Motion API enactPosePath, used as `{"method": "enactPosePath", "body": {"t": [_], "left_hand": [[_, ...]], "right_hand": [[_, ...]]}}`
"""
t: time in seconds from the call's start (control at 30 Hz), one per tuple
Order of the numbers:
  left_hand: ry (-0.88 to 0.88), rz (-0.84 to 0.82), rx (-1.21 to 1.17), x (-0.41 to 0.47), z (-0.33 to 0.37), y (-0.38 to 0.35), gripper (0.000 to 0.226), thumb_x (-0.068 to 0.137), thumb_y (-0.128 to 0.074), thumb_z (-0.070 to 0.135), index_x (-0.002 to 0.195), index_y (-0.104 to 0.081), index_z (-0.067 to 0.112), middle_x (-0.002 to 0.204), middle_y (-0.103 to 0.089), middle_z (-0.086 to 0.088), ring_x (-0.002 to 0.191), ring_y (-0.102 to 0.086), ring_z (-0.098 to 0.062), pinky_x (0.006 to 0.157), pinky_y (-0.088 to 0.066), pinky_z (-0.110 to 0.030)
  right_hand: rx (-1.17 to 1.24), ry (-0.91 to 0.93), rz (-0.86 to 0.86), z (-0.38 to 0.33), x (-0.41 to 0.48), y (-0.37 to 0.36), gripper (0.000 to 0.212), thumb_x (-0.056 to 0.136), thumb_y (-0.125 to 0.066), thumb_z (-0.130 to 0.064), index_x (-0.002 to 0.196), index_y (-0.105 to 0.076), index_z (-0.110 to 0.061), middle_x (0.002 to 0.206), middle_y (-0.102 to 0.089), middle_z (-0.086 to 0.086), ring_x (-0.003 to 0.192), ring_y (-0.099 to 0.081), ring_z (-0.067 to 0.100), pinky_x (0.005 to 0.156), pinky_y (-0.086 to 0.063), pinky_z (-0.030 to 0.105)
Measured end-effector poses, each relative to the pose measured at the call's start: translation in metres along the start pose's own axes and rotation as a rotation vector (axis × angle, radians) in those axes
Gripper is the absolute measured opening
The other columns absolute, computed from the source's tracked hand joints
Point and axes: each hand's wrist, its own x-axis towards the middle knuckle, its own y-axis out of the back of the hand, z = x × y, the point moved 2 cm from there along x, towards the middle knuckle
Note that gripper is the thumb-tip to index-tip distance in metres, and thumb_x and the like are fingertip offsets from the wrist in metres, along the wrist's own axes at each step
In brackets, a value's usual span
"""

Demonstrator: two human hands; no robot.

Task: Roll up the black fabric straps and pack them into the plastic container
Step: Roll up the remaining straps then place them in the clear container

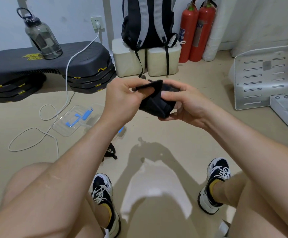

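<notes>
While both hands meet above floor, left hand [122, 98] pinches loose end of black strap [154, 104] between thumb and fingers. Right hand [189, 105] curls round rolled part, thumb on top. Strap held in air, clear of floor. Plastic container [64, 125] lies on floor beside left forearm, partly hidden by it, blue clips on it. Second black strap [109, 152] lies on floor, partly under same forearm. White cable [67, 83] loops past container toward wall edge, where step platform [45, 60], bottle [42, 36], backpack [148, 23] and extinguishers [196, 31] stand.
</notes>
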Motion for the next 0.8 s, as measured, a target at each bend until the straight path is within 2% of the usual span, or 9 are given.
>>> {"method": "enactPosePath", "body": {"t": [0.1, 0.17, 0.23, 0.33, 0.47, 0.53, 0.6, 0.7, 0.8], "left_hand": [[-0.052, 0.017, 0.173, 0.004, 0.001, 0.007, 0.017, 0.076, -0.074, 0.013, 0.085, -0.079, 0.026, 0.084, -0.072, 0.018, 0.091, -0.067, -0.006, 0.089, -0.052, -0.031], [-0.077, 0.021, 0.247, 0.005, 0.001, 0.009, 0.014, 0.075, -0.073, 0.017, 0.087, -0.080, 0.018, 0.090, -0.074, 0.012, 0.094, -0.067, -0.009, 0.090, -0.052, -0.034], [-0.082, 0.028, 0.293, 0.006, 0.000, 0.010, 0.009, 0.075, -0.076, 0.015, 0.083, -0.079, 0.014, 0.087, -0.074, 0.007, 0.089, -0.068, -0.010, 0.086, -0.052, -0.034], [-0.027, 0.077, 0.325, 0.011, -0.001, 0.015, 0.009, 0.073, -0.082, 0.019, 0.079, -0.078, 0.015, 0.082, -0.074, 0.003, 0.082, -0.067, -0.013, 0.081, -0.053, -0.034], [-0.054, 0.055, 0.337, 0.013, -0.008, 0.014, 0.012, 0.068, -0.081, 0.025, 0.073, -0.073, 0.017, 0.084, -0.069, 0.005, 0.088, -0.061, -0.015, 0.080, -0.050, -0.036], [0.042, 0.020, 0.226, 0.013, -0.013, 0.013, 0.014, 0.063, -0.079, 0.028, 0.067, -0.066, 0.023, 0.092, -0.066, 0.004, 0.094, -0.061, -0.015, 0.082, -0.050, -0.031], [0.171, -0.048, 0.045, 0.013, -0.019, 0.012, 0.019, 0.063, -0.077, 0.025, 0.069, -0.059, 0.024, 0.096, -0.062, 0.002, 0.094, -0.061, -0.014, 0.085, -0.050, -0.032], [0.350, -0.255, -0.249, 0.006, -0.024, 0.006, 0.023, 0.075, -0.070, 0.024, 0.094, -0.058, 0.023, 0.101, -0.060, 0.000, 0.088, -0.061, -0.016, 0.076, -0.052, -0.039], [0.383, -0.322, -0.261, 0.004, -0.020, 0.000, 0.013, 0.095, -0.063, 0.029, 0.106, -0.059, 0.024, 0.098, -0.064, 0.006, 0.086, -0.063, -0.012, 0.065, -0.054, -0.033]], "right_hand": [[0.030, 0.015, 0.032, 0.001, 0.002, -0.002, 0.039, 0.087, -0.063, 0.003, 0.121, -0.065, -0.016, 0.112, -0.066, 0.010, 0.103, -0.066, 0.039, 0.079, -0.058, 0.060], [0.031, 0.018, 0.045, 0.000, 0.004, -0.002, 0.043, 0.086, -0.063, 0.006, 0.123, -0.064, -0.016, 0.114, -0.066, 0.012, 0.104, -0.065, 0.039, 0.079, -0.057, 0.063], [0.014, 0.018, 0.038, 0.000, 0.004, -0.004, 0.043, 0.085, -0.062, 0.009, 0.119, -0.066, -0.018, 0.112, -0.065, 0.011, 0.102, -0.064, 0.036, 0.078, -0.057, 0.061], [-0.035, 0.015, 0.004, 0.006, 0.004, -0.010, 0.041, 0.084, -0.062, 0.011, 0.103, -0.067, -0.026, 0.108, -0.063, 0.008, 0.097, -0.062, 0.033, 0.075, -0.059, 0.056], [-0.053, 0.020, 0.003, 0.007, 0.004, -0.010, 0.043, 0.083, -0.063, 0.012, 0.103, -0.066, -0.027, 0.110, -0.062, 0.009, 0.098, -0.062, 0.032, 0.074, -0.060, 0.054], [-0.080, 0.035, -0.009, 0.004, 0.004, -0.008, 0.046, 0.081, -0.064, 0.013, 0.104, -0.067, -0.027, 0.118, -0.061, 0.015, 0.103, -0.063, 0.036, 0.074, -0.059, 0.054], [-0.113, 0.042, -0.033, 0.001, 0.003, -0.007, 0.049, 0.074, -0.065, 0.012, 0.104, -0.069, -0.027, 0.126, -0.059, 0.017, 0.109, -0.062, 0.038, 0.073, -0.060, 0.051], [-0.113, 0.041, -0.035, -0.003, 0.001, -0.009, 0.050, 0.059, -0.058, -0.001, 0.100, -0.071, -0.026, 0.114, -0.064, 0.010, 0.100, -0.063, 0.034, 0.067, -0.058, 0.043], [-0.060, 0.053, -0.044, -0.007, -0.001, -0.010, 0.030, 0.069, -0.059, -0.019, 0.097, -0.069, -0.027, 0.101, -0.069, 0.001, 0.093, -0.067, 0.024, 0.065, -0.056, 0.037]]}}
